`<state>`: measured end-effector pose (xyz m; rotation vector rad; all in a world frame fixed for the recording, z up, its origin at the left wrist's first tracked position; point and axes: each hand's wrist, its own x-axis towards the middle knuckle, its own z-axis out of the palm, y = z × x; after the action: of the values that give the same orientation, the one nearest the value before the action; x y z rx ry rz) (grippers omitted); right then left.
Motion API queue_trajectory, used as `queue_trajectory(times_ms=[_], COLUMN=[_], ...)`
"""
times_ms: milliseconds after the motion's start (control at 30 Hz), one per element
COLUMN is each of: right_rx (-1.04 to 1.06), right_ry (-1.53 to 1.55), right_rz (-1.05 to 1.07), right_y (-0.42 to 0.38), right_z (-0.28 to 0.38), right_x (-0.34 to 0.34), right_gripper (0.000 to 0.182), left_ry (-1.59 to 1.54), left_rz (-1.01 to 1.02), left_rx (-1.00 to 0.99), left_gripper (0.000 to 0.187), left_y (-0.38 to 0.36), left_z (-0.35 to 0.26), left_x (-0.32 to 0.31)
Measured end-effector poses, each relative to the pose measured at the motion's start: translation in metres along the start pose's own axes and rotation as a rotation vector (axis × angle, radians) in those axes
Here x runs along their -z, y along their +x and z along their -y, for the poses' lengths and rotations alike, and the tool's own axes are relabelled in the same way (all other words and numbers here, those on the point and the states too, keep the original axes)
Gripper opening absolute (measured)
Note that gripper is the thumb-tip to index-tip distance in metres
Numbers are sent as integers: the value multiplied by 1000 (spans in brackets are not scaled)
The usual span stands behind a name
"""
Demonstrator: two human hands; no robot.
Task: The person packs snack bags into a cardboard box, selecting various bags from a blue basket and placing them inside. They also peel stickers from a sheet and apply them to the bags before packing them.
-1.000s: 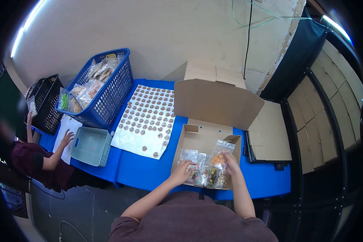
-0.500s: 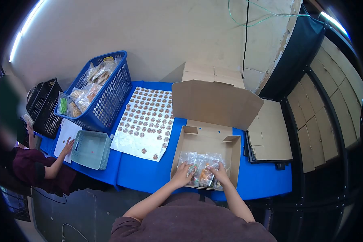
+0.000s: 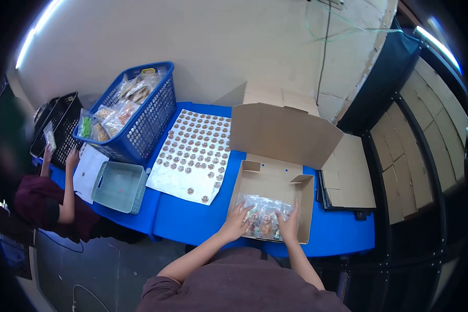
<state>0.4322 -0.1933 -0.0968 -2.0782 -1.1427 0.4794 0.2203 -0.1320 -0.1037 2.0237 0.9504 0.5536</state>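
An open cardboard box (image 3: 269, 179) stands before me with its lid tilted up at the back. Clear plastic packets (image 3: 265, 221) with small mixed-coloured contents lie side by side in its near part. On the left end of them rests my left hand (image 3: 236, 223), fingers spread over the plastic. My right hand (image 3: 289, 224) is at their right end, thumb on a packet and fingers stretched upward along the box's right side. Both hands look open. What exactly the packets contain is too small to tell.
Left of the box lies a white sheet of round stickers (image 3: 190, 156). Beyond are a blue basket (image 3: 150, 122) full of packets, a grey-green tray (image 3: 120, 187) and a black crate (image 3: 70, 127). A co-worker (image 3: 47, 205) holds a packet there. Flattened cardboard (image 3: 348, 174) lies to the right.
The packets in the box now lie flatter and more evenly in a row. My right hand's fingers have straightened and moved outward. The co-worker's hand has lifted from the paper.
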Motion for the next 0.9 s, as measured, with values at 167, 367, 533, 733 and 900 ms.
queue_trajectory(times_ms=[167,367,533,733,900], right_rx=[114,-23,228,279,467], right_ry=[-65,-110,-268,-140,-106], right_rz=[-150,24,-133,-147,-28], right_y=[11,24,34,29,15], right_z=[-18,-3,44,160,273], right_x=[-18,-38,-72,-141,-197], right_gripper=[39,42,48,58,62], left_ry=[-59,-59,-106,-59,113], left_rz=[28,62,80,-383,-801], left_rx=[-48,-89,-128,-188,-195], left_gripper=[54,56,45,34,31], left_y=[1,-14,-45,-76,-75], left_z=[-16,-31,5,36,89], left_x=[72,163,229,354,487])
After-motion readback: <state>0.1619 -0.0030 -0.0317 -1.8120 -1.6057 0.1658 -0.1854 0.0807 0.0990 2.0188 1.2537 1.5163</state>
